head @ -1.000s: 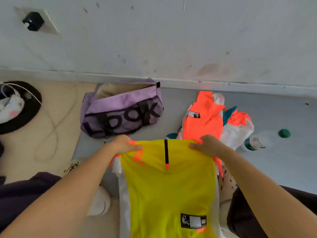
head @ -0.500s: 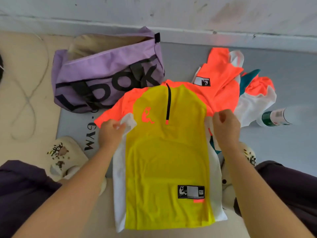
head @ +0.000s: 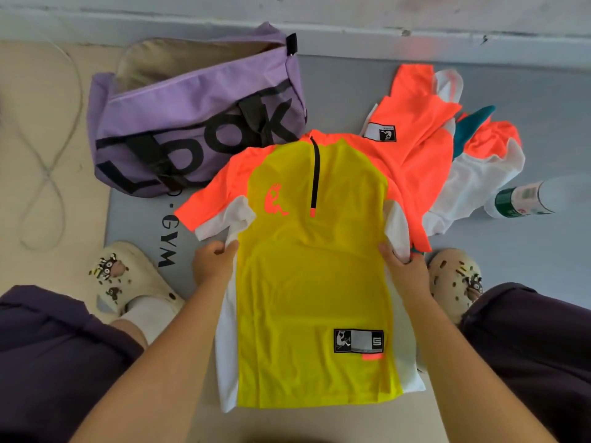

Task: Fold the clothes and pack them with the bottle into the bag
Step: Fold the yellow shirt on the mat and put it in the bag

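Jersey flat, gripped between left hand, right hand

Bottle, right of the right hand's grip: cap end blurred, label unreadable. Left hand fingertips hidden under shirt edge. Bag corner covered by shirt sleeve; mat lettering partly hidden.

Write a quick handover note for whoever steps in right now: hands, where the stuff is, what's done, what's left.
Left hand and right hand each pinch a side of the yellow shirt, spread flat on the floor, not folded.
Purple bag lies open at upper left.
Orange clothes lie heaped to the right, bottle beyond them.
Done: nothing visibly packed.
Left: fold both garments, pack them and the bottle.
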